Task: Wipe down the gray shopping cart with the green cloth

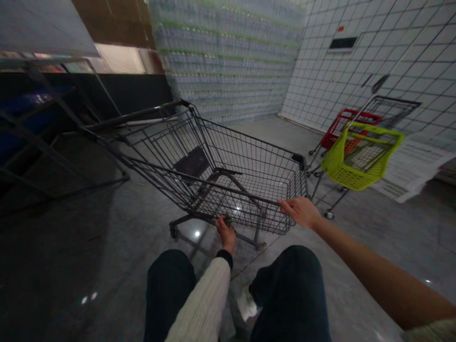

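Head view: a wall of shrink-wrapped bottled water (228, 61), its labels too blurred to read, fills the far end beside a white tiled wall (359, 80). A wire shopping cart (213, 175) stands ahead, its near end between the person's hands, where a cart is usually steered. Beyond its right corner, a yellow-green plastic basket (361, 156) sits tilted on a second cart (392, 111). Fingers of the left hand (225, 232) curl shut around a dark part of the near end, which they largely hide. Fingers of the right hand (301, 212) lie extended on the near rim (245, 192), not gripping.
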Demonstrator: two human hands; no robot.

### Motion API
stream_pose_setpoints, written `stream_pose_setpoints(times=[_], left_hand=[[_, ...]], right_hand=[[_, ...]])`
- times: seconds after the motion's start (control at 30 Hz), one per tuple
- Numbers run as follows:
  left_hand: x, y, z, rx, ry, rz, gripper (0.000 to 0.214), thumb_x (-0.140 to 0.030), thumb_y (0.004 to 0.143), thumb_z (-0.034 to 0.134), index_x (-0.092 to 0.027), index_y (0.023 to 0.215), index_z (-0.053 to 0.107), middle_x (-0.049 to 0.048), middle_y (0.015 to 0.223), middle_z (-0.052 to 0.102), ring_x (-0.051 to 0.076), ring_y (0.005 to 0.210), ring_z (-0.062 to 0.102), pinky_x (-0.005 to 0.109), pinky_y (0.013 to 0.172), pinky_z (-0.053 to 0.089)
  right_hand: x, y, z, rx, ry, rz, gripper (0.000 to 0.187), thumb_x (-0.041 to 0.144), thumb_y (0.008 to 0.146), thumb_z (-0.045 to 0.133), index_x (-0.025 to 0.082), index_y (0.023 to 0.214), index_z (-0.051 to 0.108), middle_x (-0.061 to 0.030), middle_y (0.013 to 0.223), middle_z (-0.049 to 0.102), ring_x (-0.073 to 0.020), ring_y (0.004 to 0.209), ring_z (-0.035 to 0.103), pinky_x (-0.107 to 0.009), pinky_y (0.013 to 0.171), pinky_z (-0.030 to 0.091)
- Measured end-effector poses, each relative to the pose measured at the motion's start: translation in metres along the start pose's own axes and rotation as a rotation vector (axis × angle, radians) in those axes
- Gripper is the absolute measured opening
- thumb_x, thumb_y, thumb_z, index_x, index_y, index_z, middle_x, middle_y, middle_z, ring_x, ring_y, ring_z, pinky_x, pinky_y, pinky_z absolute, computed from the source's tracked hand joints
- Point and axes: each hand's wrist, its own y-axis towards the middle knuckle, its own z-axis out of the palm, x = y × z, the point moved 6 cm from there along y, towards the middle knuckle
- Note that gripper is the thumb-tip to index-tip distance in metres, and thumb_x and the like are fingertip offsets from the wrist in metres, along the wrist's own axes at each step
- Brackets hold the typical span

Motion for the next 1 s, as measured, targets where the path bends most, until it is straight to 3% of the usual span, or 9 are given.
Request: stream_pose_setpoints(times=[0.1, 0.2, 0.3, 0.4, 0.6, 0.77, 0.83, 1.0], left_hand=[[-0.006, -0.002, -0.004, -0.029, -0.003, 0.000, 0.030, -0.010, 0.080, 0.049, -0.020, 0.109, 0.044, 0.0089, 0.106, 0.046, 0.021, 0.103, 0.052, 0.044, 0.094, 0.046], [-0.015, -0.006, 0.005, 0.013, -0.024, -0.024, 0.034, -0.014, 0.083, 0.047, -0.020, 0.116, 0.040, 0.0129, 0.118, 0.043, 0.023, 0.114, 0.047, 0.047, 0.101, 0.041], [-0.011, -0.018, 0.018, 0.141, -0.043, -0.085, 0.034, -0.006, 0.077, 0.049, -0.019, 0.108, 0.043, 0.0110, 0.111, 0.046, 0.024, 0.111, 0.049, 0.049, 0.099, 0.041], [-0.011, -0.031, 0.017, 0.172, -0.051, -0.103, 0.035, -0.003, 0.073, 0.048, -0.020, 0.103, 0.044, 0.0073, 0.102, 0.046, 0.023, 0.106, 0.052, 0.050, 0.096, 0.043], [-0.054, -0.045, 0.020, 0.140, -0.128, 0.075, 0.041, -0.003, 0.076, 0.047, -0.022, 0.112, 0.042, 0.0112, 0.119, 0.040, 0.024, 0.117, 0.044, 0.051, 0.103, 0.038], [-0.042, -0.055, 0.036, 0.296, -0.077, -0.054, 0.040, 0.006, 0.067, 0.045, -0.019, 0.098, 0.046, 0.0082, 0.108, 0.043, 0.023, 0.109, 0.049, 0.053, 0.099, 0.041], [-0.042, -0.061, 0.037, 0.299, -0.077, -0.063, 0.038, 0.004, 0.069, 0.044, -0.018, 0.099, 0.045, 0.0092, 0.107, 0.043, 0.024, 0.108, 0.049, 0.053, 0.099, 0.041], [-0.068, -0.082, 0.041, 0.255, -0.156, 0.029, 0.036, -0.005, 0.081, 0.045, -0.021, 0.113, 0.041, 0.0116, 0.118, 0.041, 0.023, 0.112, 0.048, 0.050, 0.100, 0.042]], right_hand=[[0.002, -0.001, 0.000, -0.009, -0.010, -0.011, 0.073, 0.055, 0.098, 0.012, 0.022, 0.080, 0.074, -0.0059, 0.078, 0.074, -0.0193, 0.076, 0.068, -0.027, 0.069, 0.043], [0.004, 0.000, 0.001, -0.016, -0.027, -0.025, 0.074, 0.056, 0.098, 0.011, 0.022, 0.080, 0.074, -0.0062, 0.079, 0.074, -0.0195, 0.078, 0.068, -0.027, 0.070, 0.043], [0.003, 0.000, 0.002, -0.011, -0.040, -0.017, 0.074, 0.056, 0.098, 0.011, 0.022, 0.081, 0.074, -0.0067, 0.079, 0.074, -0.0198, 0.079, 0.068, -0.027, 0.071, 0.043], [0.004, 0.000, 0.003, -0.015, -0.044, -0.013, 0.073, 0.056, 0.098, 0.011, 0.022, 0.081, 0.074, -0.0070, 0.079, 0.074, -0.0190, 0.078, 0.068, -0.025, 0.071, 0.042], [0.007, 0.000, 0.002, -0.020, -0.048, -0.014, 0.071, 0.059, 0.097, 0.016, 0.023, 0.081, 0.074, -0.0073, 0.080, 0.074, -0.0204, 0.082, 0.069, -0.025, 0.071, 0.042], [0.011, 0.000, 0.001, -0.004, -0.042, 0.005, 0.072, 0.060, 0.096, 0.015, 0.022, 0.082, 0.074, -0.0078, 0.081, 0.074, -0.0203, 0.084, 0.069, -0.025, 0.072, 0.043], [0.013, 0.000, 0.001, -0.006, -0.038, 0.007, 0.072, 0.061, 0.096, 0.015, 0.022, 0.083, 0.074, -0.0080, 0.082, 0.075, -0.0204, 0.085, 0.068, -0.025, 0.071, 0.043], [0.023, -0.001, 0.000, -0.020, -0.037, 0.008, 0.079, 0.062, 0.095, 0.005, 0.023, 0.084, 0.073, -0.0080, 0.083, 0.074, -0.0215, 0.083, 0.069, -0.027, 0.068, 0.042]])
